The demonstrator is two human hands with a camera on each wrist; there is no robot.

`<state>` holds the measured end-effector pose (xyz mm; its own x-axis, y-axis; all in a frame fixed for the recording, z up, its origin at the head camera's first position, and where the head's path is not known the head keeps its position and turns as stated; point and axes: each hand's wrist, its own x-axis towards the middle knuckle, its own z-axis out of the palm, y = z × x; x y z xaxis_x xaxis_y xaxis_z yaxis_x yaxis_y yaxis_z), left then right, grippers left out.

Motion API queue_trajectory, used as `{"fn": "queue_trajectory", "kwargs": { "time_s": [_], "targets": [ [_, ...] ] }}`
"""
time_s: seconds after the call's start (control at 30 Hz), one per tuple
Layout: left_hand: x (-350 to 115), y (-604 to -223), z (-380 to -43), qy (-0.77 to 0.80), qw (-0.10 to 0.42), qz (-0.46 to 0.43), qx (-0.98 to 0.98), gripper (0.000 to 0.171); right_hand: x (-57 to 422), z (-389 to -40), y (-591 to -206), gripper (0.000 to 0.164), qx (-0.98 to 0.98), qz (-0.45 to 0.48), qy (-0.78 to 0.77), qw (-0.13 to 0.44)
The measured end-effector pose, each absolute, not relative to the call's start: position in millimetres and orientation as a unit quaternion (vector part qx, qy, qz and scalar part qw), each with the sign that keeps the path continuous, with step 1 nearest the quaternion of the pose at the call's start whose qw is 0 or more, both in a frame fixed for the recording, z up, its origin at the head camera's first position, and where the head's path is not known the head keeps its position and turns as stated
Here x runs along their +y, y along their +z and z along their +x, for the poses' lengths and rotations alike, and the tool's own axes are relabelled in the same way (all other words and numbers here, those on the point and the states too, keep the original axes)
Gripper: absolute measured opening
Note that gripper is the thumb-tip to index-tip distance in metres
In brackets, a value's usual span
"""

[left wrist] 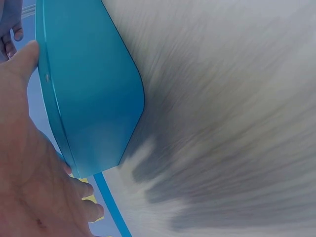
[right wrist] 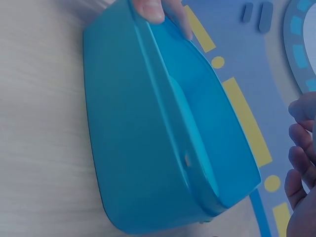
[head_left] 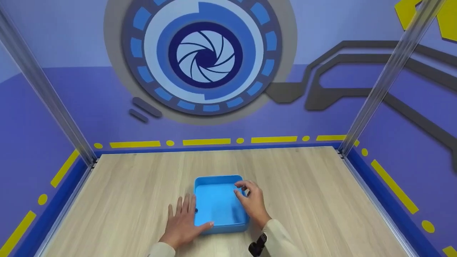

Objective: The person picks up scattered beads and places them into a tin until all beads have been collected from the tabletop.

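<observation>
A light blue open-topped box [head_left: 222, 229] with rounded corners stands on the wooden table, its smooth inside floor showing from above. At its left side lies my left hand [head_left: 181, 223], fingers spread and straight, the thumb over the near rim. In the left wrist view that thumb [left wrist: 27, 58] touches the edge of the box wall [left wrist: 91, 94]. My right hand [head_left: 254, 200] hovers over the box's right rim with loosely bent fingers, thumb and forefinger apart. The right wrist view has its fingers [right wrist: 298, 160] holding nothing, away from the box [right wrist: 138, 138]. A small dark spot [head_left: 196, 210] marks the left rim.
Light wood tabletop [head_left: 135, 185] surrounds the box. Behind it rises a blue-purple printed wall [head_left: 221, 128] with yellow dashes, and a metal post [head_left: 378, 71] stands at each back corner. A black strap device [head_left: 257, 245] sits on the right wrist.
</observation>
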<state>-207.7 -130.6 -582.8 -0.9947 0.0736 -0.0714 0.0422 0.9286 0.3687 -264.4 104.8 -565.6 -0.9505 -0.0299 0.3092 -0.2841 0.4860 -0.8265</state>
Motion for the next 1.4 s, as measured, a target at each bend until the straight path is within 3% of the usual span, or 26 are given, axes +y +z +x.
{"fn": "queue_trajectory", "kwargs": {
  "time_s": [1.4],
  "targets": [
    [-131.5, -582.8, -207.3, 0.183, 0.039, 0.032, 0.982, 0.117, 122.8, -265.0, -567.1, 0.018, -0.854, 0.074, 0.503, 0.112]
  ]
}}
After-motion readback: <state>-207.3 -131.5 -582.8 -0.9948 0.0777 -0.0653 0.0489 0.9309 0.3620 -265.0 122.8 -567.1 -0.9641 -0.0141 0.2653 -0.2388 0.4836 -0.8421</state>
